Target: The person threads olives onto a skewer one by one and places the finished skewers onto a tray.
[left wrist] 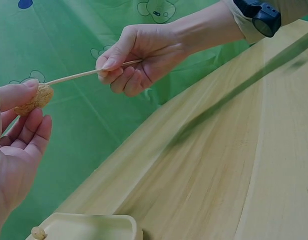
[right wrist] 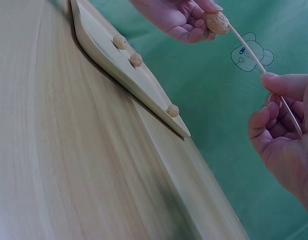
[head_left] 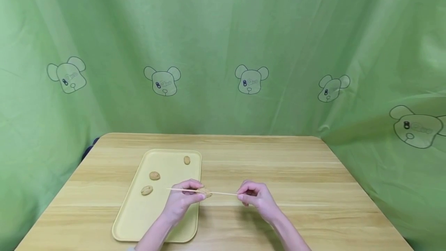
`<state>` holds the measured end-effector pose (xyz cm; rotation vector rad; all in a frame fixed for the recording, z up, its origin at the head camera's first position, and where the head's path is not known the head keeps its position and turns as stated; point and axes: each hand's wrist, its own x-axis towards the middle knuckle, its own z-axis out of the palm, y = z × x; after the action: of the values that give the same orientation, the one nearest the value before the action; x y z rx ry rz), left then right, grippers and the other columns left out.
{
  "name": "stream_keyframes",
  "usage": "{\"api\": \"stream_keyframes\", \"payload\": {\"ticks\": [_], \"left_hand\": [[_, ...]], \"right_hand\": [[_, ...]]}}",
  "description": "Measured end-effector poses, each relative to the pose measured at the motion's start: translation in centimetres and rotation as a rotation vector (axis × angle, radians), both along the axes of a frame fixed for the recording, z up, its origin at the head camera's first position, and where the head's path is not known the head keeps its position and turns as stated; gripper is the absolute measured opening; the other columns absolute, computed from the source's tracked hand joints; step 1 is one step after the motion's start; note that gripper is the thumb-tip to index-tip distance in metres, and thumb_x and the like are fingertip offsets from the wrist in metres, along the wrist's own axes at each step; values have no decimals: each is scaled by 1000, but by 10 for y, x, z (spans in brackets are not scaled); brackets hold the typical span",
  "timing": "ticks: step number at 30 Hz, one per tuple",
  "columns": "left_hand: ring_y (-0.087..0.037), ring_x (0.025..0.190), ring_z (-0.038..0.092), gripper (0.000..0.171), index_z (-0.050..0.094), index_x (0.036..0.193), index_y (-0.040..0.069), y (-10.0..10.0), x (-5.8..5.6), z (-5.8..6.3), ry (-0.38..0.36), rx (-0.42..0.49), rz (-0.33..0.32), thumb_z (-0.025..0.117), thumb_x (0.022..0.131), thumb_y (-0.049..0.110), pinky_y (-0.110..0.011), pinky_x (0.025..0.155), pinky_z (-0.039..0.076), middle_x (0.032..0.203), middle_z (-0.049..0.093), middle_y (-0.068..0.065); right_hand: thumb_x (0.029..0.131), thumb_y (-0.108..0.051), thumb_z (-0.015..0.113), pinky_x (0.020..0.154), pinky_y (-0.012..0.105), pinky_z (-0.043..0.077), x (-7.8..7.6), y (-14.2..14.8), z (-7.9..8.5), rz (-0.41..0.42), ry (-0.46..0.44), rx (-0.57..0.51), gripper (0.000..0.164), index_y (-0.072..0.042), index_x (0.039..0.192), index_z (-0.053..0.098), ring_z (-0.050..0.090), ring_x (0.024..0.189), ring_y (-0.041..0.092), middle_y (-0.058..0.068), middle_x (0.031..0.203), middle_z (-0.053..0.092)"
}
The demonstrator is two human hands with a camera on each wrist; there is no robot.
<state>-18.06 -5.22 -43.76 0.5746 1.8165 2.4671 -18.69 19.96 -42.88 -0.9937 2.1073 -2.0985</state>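
Note:
My left hand [head_left: 179, 201] holds a tan, wrinkled walnut [head_left: 207, 195] between thumb and fingers, above the tray's right edge in the head view. To its right, my right hand [head_left: 260, 200] pinches a thin wooden skewer [head_left: 223, 193] between thumb and forefinger. The skewer lies nearly level, meets the walnut, and in the head view shows again past it, over the left hand. In the right wrist view the skewer's near end reaches back into the right palm, and it meets the end of the walnut [right wrist: 216, 23]. Cannot tell whether it pierces the shell or runs alongside.
A pale yellow tray [head_left: 156, 220] stands on the left of the wooden table [head_left: 296, 165]. On it lie three more walnuts: one at the far right [head_left: 187, 160], two toward the left [head_left: 154, 176]. A green curtain [head_left: 209, 30] with bear faces hangs behind the table.

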Motion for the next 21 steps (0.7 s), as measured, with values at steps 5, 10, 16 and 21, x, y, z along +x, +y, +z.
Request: {"api": "stream_keyframes", "payload": {"ticks": [5,10,16,21], "left_hand": [[-8,74,61,23,57,90,-17,1,0,-3,1,20,-9,66,69,-13,-20,70,52,87,62,0],[-8,74,61,30,67,84,12,2,-1,-5,1,50,-21,66,69,-14,-19,70,52,87,62,1],[-9,75,62,24,66,87,2,4,0,-5,-5,68,-37,66,70,-14,-20,71,53,86,63,0],[-8,74,61,31,50,95,-24,6,2,-4,-26,28,-21,66,70,-14,-20,70,52,85,62,0]], "right_hand": [[78,9,60,50,19,45,0,-4,0,2,0,8,14,19,83,54,50,59,6,-4,75,55],[78,9,60,51,18,45,0,-7,-1,3,-5,14,13,19,84,54,50,60,5,-4,75,55],[79,8,61,50,20,45,0,-10,0,-5,6,23,12,18,84,56,49,59,7,-3,75,55],[79,9,60,51,18,44,0,-13,-1,-6,-8,26,8,15,84,57,49,59,6,-3,74,54]]}}
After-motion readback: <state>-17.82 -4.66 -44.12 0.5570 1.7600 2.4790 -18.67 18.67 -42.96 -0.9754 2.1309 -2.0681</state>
